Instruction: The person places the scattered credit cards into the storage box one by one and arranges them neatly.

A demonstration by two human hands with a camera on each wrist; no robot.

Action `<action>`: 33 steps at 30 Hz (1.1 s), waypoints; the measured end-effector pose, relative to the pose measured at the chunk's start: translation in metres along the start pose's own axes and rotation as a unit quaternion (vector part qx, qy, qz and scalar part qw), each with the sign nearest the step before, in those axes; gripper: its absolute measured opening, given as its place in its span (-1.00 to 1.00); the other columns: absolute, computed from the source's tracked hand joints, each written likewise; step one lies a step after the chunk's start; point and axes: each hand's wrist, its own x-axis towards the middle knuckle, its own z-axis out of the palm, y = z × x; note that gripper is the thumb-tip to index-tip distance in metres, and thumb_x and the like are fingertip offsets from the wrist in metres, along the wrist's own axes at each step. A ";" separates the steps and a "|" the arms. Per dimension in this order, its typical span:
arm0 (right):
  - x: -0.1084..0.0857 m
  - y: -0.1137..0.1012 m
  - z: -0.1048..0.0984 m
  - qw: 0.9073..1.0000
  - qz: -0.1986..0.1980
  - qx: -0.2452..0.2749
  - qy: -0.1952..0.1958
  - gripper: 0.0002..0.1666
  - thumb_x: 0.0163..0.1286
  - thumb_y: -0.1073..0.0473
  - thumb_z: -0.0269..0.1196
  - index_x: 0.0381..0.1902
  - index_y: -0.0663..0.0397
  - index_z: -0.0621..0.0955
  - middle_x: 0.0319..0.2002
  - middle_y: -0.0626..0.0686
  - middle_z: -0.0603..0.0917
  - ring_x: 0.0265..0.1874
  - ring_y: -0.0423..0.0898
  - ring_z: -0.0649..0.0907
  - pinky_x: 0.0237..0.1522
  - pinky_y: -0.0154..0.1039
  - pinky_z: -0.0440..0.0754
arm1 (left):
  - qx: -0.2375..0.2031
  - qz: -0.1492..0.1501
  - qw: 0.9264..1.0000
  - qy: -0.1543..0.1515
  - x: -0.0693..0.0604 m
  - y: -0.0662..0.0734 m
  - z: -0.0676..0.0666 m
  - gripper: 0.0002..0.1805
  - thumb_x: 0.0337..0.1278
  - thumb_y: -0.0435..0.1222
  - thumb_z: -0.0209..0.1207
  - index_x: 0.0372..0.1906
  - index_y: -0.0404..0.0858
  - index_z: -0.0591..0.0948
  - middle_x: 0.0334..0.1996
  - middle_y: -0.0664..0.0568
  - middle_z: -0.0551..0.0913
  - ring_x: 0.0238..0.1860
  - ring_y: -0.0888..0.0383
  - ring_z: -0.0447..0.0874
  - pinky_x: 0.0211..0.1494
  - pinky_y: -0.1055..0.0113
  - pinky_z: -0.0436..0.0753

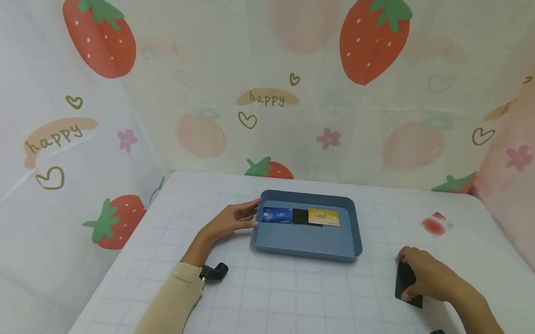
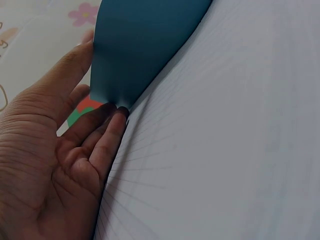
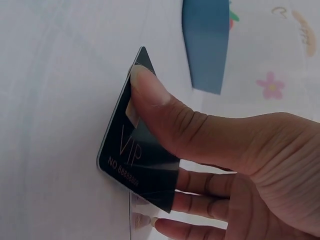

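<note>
Against the blue tray rest loose left fingers, while right fingers pinch a black card

Strawberry-print backdrop behind white table with faint gridlines

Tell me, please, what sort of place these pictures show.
It is probably a small screened-off indoor work corner. Pale sheets printed with red strawberries hang behind and beside a white table with faint grid lines, and a shallow blue-grey rectangular tray stands on it.
</note>
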 end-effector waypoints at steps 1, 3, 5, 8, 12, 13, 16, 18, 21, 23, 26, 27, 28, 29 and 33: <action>0.000 0.001 -0.001 1.000 0.001 -0.002 0.000 0.00 -0.33 -0.05 0.72 0.04 0.23 0.50 -0.02 0.23 0.63 0.00 0.18 0.59 0.05 0.27 0.61 | -0.002 0.001 1.000 0.000 0.000 0.000 0.000 -0.19 0.26 -0.41 0.34 0.55 -0.30 0.25 0.54 -0.10 0.24 0.49 -0.07 0.30 0.45 0.29 0.41; 0.001 0.003 -0.002 1.000 0.005 -0.007 0.000 -0.02 -0.31 -0.07 0.72 0.03 0.22 0.53 -0.02 0.22 0.64 -0.02 0.15 0.60 0.04 0.25 0.62 | -0.005 0.002 1.000 0.000 -0.001 -0.001 0.000 -0.19 0.26 -0.42 0.34 0.55 -0.30 0.25 0.54 -0.11 0.24 0.49 -0.07 0.30 0.45 0.28 0.41; 0.001 0.005 -0.004 1.000 0.004 -0.005 -0.001 -0.07 -0.27 -0.08 0.71 0.02 0.23 0.55 -0.03 0.23 0.64 -0.04 0.15 0.61 0.01 0.24 0.63 | -0.006 0.000 1.000 0.001 -0.001 -0.001 0.000 -0.19 0.26 -0.42 0.34 0.55 -0.30 0.25 0.54 -0.09 0.25 0.49 -0.05 0.31 0.45 0.29 0.41; 0.002 0.009 -0.008 1.000 0.006 0.004 0.003 -0.21 -0.16 -0.05 0.67 -0.02 0.19 0.59 -0.06 0.19 0.68 -0.08 0.11 0.65 -0.03 0.20 0.66 | -0.004 -0.003 1.000 0.004 -0.001 -0.002 0.000 -0.19 0.26 -0.40 0.34 0.55 -0.29 0.26 0.54 -0.06 0.26 0.48 -0.02 0.32 0.44 0.31 0.42; 0.003 0.013 -0.014 1.000 0.007 0.019 0.008 -0.46 0.00 0.05 0.61 -0.13 0.15 0.63 -0.19 0.05 0.71 -0.21 0.01 0.63 -0.13 0.11 0.67 | -0.004 -0.002 1.000 0.004 -0.001 -0.003 0.000 -0.19 0.26 -0.39 0.35 0.55 -0.28 0.26 0.54 -0.06 0.26 0.49 -0.03 0.31 0.45 0.30 0.41; 0.003 0.014 -0.015 1.000 0.008 0.018 0.010 -0.53 0.04 0.08 0.59 -0.16 0.13 0.65 -0.23 0.00 0.70 -0.25 -0.03 0.61 -0.17 0.06 0.66 | -0.005 -0.001 1.000 0.003 -0.001 -0.004 0.000 -0.19 0.26 -0.40 0.35 0.55 -0.28 0.26 0.54 -0.06 0.26 0.49 -0.04 0.31 0.45 0.28 0.41; 0.002 0.017 -0.020 1.000 0.002 0.019 0.015 -0.71 0.13 0.18 0.53 -0.23 0.11 0.67 -0.34 -0.06 0.66 -0.33 -0.08 0.57 -0.29 -0.07 0.62 | -0.005 0.002 1.000 0.002 -0.002 -0.004 0.000 -0.20 0.26 -0.41 0.34 0.55 -0.28 0.26 0.54 -0.09 0.25 0.49 -0.07 0.30 0.46 0.25 0.40; 0.001 0.019 -0.022 1.000 -0.004 0.018 0.020 -0.82 0.19 0.23 0.48 -0.27 0.09 0.69 -0.38 -0.09 0.64 -0.37 -0.12 0.55 -0.35 -0.16 0.58 | -0.004 0.002 1.000 0.003 -0.002 -0.004 0.001 -0.20 0.26 -0.42 0.34 0.55 -0.29 0.26 0.54 -0.09 0.25 0.49 -0.07 0.30 0.46 0.25 0.40; -0.001 0.024 -0.024 0.999 -0.019 0.024 0.029 -0.91 0.24 0.30 0.43 -0.31 0.06 0.71 -0.39 -0.13 0.67 -0.39 -0.19 0.55 -0.36 -0.24 0.58 | -0.004 -0.001 1.000 0.003 -0.002 -0.003 0.001 -0.20 0.26 -0.42 0.33 0.55 -0.30 0.25 0.54 -0.09 0.25 0.49 -0.06 0.30 0.47 0.26 0.39; -0.002 0.027 -0.026 0.999 -0.025 0.033 0.027 -0.93 0.26 0.31 0.41 -0.32 0.05 0.71 -0.39 -0.15 0.69 -0.40 -0.24 0.56 -0.36 -0.28 0.59 | -0.004 -0.002 1.000 0.003 -0.002 -0.002 0.002 -0.19 0.26 -0.42 0.33 0.55 -0.30 0.25 0.54 -0.09 0.25 0.49 -0.06 0.30 0.47 0.25 0.39; -0.004 0.031 -0.030 0.998 -0.037 0.049 0.019 -0.94 0.28 0.31 0.39 -0.31 0.07 0.71 -0.38 -0.15 0.70 -0.41 -0.28 0.56 -0.35 -0.31 0.58 | -0.004 -0.002 1.000 0.002 -0.002 -0.001 0.002 -0.19 0.26 -0.42 0.33 0.55 -0.31 0.24 0.54 -0.10 0.24 0.49 -0.07 0.30 0.47 0.24 0.39; -0.005 0.032 -0.031 0.997 -0.040 0.056 0.014 -0.94 0.28 0.31 0.39 -0.30 0.08 0.70 -0.38 -0.15 0.70 -0.41 -0.29 0.56 -0.36 -0.32 0.57 | -0.004 -0.002 1.000 0.002 -0.001 -0.001 0.002 -0.19 0.27 -0.42 0.33 0.55 -0.31 0.24 0.54 -0.10 0.24 0.49 -0.07 0.30 0.47 0.23 0.39; -0.006 0.033 -0.033 0.997 -0.044 0.064 0.008 -0.95 0.29 0.30 0.38 -0.29 0.10 0.70 -0.38 -0.15 0.70 -0.41 -0.30 0.55 -0.36 -0.33 0.56 | -0.004 -0.002 1.000 0.002 -0.001 -0.001 0.002 -0.19 0.27 -0.41 0.33 0.55 -0.31 0.24 0.54 -0.11 0.24 0.49 -0.07 0.30 0.47 0.23 0.39; -0.006 0.034 -0.034 0.996 -0.050 0.071 0.004 -0.95 0.30 0.29 0.38 -0.28 0.10 0.69 -0.38 -0.15 0.70 -0.41 -0.31 0.56 -0.36 -0.33 0.56 | -0.004 -0.002 1.000 0.002 -0.001 -0.001 0.001 -0.19 0.27 -0.41 0.33 0.55 -0.31 0.24 0.54 -0.11 0.25 0.49 -0.07 0.30 0.47 0.23 0.40; -0.008 0.035 -0.037 0.991 -0.068 0.113 -0.019 -0.94 0.37 0.27 0.34 -0.22 0.13 0.67 -0.39 -0.14 0.69 -0.43 -0.33 0.55 -0.43 -0.35 0.56 | -0.003 -0.004 1.000 0.003 0.000 -0.001 0.001 -0.20 0.27 -0.41 0.33 0.55 -0.31 0.24 0.54 -0.10 0.25 0.48 -0.05 0.31 0.47 0.25 0.40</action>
